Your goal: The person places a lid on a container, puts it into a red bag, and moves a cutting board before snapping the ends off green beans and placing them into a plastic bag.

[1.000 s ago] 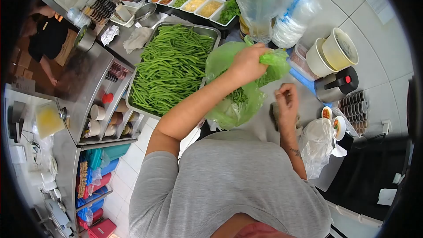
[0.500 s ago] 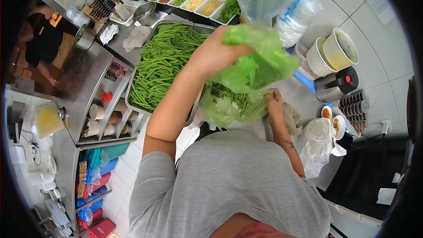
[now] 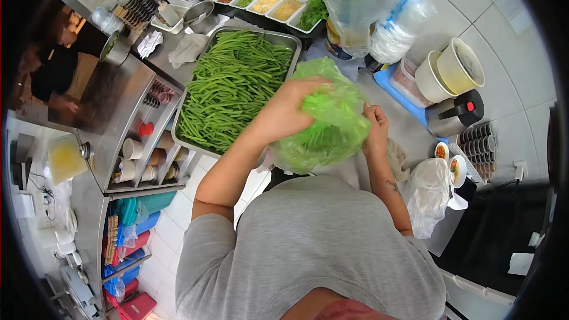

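Observation:
A translucent green plastic bag (image 3: 323, 142) is between my hands, bulging over the worktop in front of my chest. Through its film I make out green contents, too blurred to name. My left hand (image 3: 291, 106) has its fingers closed on bunched green plastic at the bag's upper left side. On the other side, my right hand (image 3: 376, 129) pinches the bag's edge. Just left of the bag, a metal tray (image 3: 294, 41) is heaped with long green beans (image 3: 231, 89). My left forearm passes over the tray's near right corner.
White trays of toppings (image 3: 267, 3) line the back. Hanging plastic bags (image 3: 400, 26), white tubs (image 3: 435, 77) and a steel jug (image 3: 447, 115) stand at right. A cloth (image 3: 396, 159) lies beside my right wrist. Another person (image 3: 56, 74) is at far left.
My left hand has come down and toward me with the green plastic it lifted above the bag. The cut greens visible in the bag's opening are now covered. My right hand keeps its pinch.

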{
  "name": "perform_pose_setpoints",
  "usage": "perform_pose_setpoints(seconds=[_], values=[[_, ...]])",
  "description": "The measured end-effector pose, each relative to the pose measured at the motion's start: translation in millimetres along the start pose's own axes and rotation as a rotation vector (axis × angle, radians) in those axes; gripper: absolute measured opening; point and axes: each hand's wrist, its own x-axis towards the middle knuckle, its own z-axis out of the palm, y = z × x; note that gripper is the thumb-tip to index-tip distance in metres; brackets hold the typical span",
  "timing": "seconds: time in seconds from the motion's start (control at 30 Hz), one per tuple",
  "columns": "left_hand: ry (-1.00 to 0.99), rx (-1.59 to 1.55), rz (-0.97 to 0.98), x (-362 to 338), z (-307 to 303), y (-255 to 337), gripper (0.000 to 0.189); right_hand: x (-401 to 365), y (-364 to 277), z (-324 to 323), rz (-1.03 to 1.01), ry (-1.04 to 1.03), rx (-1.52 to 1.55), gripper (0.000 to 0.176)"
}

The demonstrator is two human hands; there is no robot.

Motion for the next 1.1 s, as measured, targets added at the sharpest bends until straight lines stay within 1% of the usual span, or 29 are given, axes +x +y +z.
perform_pose_setpoints(seconds=[0.03, 0.07, 0.13, 0.17, 0.2, 0.3, 0.4, 0.43, 0.47, 0.5, 0.53, 0.63, 0.7, 0.73, 0.77, 0.87, 0.93, 0.97, 1.03, 1.1], values=[[-0.05, 0.125, -0.015, 3, 3, -4, 0.045, -1, -1, -1, 0.038, 0.013, 0.05, 0.024], [-0.102, 0.25, -0.029, 5, 8, -9, 0.049, -3, -2, 0, 0.033, 0.016, 0.081, 0.023], [-0.233, 0.321, -0.065, -2, 24, -16, 0.056, -10, -8, 3, 0.019, 0.026, 0.144, 0.02], [-0.298, 0.357, -0.082, -9, 33, -21, 0.059, -13, -10, 1, 0.002, 0.019, 0.119, 0.018], [-0.248, 0.539, 0.017, -19, 43, -31, 0.064, -16, -11, -1, -0.017, 0.012, 0.094, 0.017], [-0.378, 0.597, 0.021, -51, 37, -31, 0.068, -25, -15, -10, -0.016, 0.014, 0.079, 0.013], [-0.409, 0.759, -0.049, -90, 40, -31, 0.059, -29, -16, -16, 0.013, 0.017, 0.108, 0.007], [-0.424, 0.764, -0.073, -98, 41, -44, 0.055, -31, -17, -16, 0.022, 0.014, 0.122, 0.005], [-0.437, 0.768, -0.099, -107, 44, -62, 0.052, -35, -20, -14, 0.006, -0.024, 0.081, 0.004], [-0.45, 0.772, -0.126, -107, 43, -61, 0.049, -41, -26, -11, -0.01, -0.064, 0.041, 0.005], [-0.346, 0.644, -0.158, -106, 42, -62, 0.039, -45, -30, -8, -0.025, -0.103, -0.001, 0.007], [0.053, 0.603, 0.069, -75, 34, -59, 0.033, -50, -29, -6, 0.015, -0.389, -0.275, 0.02], [0.206, 0.726, 0.14, -41, 24, -38, 0.027, -56, -29, 8, -0.222, -0.453, -0.458, 0.028], [0.214, 0.682, 0.158, -27, 24, -46, 0.026, -59, -29, 15, -0.342, -0.482, -0.55, 0.032], [0.222, 0.637, 0.178, -14, 25, -57, 0.025, -60, -28, 17, -0.339, -0.501, -0.564, 0.035], [0.107, 0.585, 0.082, 11, 37, -97, 0.027, -60, -20, 20, -0.365, -0.53, -0.597, 0.041], [0.063, 0.35, -0.036, 24, 40, -112, 0.029, -59, -13, 14, -0.419, -0.509, -0.603, 0.046], [0.034, 0.232, -0.093, 27, 44, -118, 0.031, -60, -8, 8, -0.293, -0.506, -0.461, 0.051], [0.061, 0.177, -0.082, 25, 59, -119, 0.031, -66, -3, 0, -0.054, -0.485, -0.167, 0.063], [0.055, 0.147, -0.103, 21, 71, -115, 0.031, -75, -13, -3, -0.279, -0.335, -0.424, 0.078]])
